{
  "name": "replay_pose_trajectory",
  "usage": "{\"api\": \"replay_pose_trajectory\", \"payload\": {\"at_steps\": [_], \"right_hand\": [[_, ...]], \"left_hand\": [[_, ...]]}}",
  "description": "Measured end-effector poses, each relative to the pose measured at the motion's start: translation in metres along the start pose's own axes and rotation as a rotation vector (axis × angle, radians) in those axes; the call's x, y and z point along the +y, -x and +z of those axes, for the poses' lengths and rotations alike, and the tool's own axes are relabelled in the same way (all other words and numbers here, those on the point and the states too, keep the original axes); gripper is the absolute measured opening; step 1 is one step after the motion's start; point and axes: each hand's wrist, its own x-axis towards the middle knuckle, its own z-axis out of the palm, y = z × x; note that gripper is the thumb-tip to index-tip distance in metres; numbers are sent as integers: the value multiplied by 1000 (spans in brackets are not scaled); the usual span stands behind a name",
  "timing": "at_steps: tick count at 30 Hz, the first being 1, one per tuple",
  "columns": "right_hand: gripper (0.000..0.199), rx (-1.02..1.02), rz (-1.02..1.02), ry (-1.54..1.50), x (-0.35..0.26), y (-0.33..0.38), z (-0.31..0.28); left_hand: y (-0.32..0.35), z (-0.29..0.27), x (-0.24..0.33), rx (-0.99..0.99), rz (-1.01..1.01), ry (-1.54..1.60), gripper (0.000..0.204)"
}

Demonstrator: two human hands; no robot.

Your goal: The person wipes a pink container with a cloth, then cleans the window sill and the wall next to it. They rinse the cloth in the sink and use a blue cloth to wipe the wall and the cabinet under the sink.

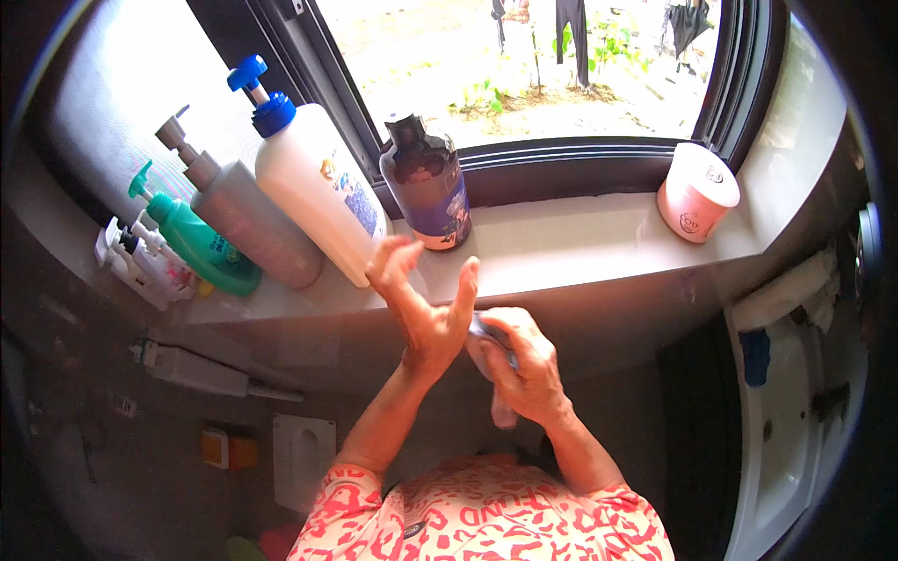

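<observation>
My left hand (pixel 426 318) is raised in front of the sill with its fingers apart, holding nothing. Just to its right, my right hand (pixel 526 363) is closed round a soft-looking bluish-grey thing (pixel 488 330), mostly hidden by the fingers. A pale pinkish end (pixel 503 411) hangs below that hand; whether it belongs to the same thing I cannot tell. Beyond my left fingertips stands a dark pump bottle (pixel 428 187) with a purple label. Beside it is a large white bottle (pixel 318 182) with a blue pump top.
Farther left on the sill (pixel 561 243) stand a grey pump bottle (pixel 253 220), a green one (pixel 201 238) and small white bottles (pixel 140 266). A pink-and-white jar (pixel 698 196) sits at the right end. Below are a squat toilet (pixel 304 458) and a white basin (pixel 781 449).
</observation>
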Motion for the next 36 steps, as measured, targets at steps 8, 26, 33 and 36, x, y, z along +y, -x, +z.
{"api": "replay_pose_trajectory", "payload": {"at_steps": [8,26,33,36], "right_hand": [[28,69,141,-81,-9,31,-38],[23,381,189,141,-4,59,-202],[15,772,295,-134,10,22,-287],[13,730,299,-246,21,11,-295]], "left_hand": [[-22,29,0,122,-391,64,81],[-25,153,145,-476,-434,503,96],[-31,215,176,-462,-487,626,100],[-27,227,174,-436,-528,711,96]]}}
